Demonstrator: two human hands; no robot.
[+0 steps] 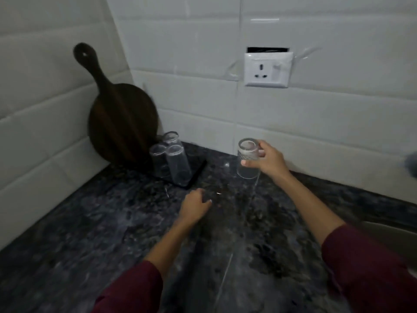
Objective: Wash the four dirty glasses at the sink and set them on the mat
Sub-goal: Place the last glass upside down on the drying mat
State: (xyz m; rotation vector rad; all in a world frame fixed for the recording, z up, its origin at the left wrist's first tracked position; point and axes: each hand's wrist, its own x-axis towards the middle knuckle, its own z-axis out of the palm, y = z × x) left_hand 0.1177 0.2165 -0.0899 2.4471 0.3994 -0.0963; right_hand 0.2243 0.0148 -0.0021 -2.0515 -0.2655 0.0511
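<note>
Dark granite counter (112,233), white tile behind. Three glasses (170,160) sit upside down on the black mat (198,171) far left. Right hand (268,160) grips the fourth glass (247,158), inverted; looks like it goes on the mat next, leftward. Left hand (195,207) loosely curled, holding nothing.

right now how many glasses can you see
4: three glasses clustered on the black mat near the corner, one glass held in the right hand.
</note>
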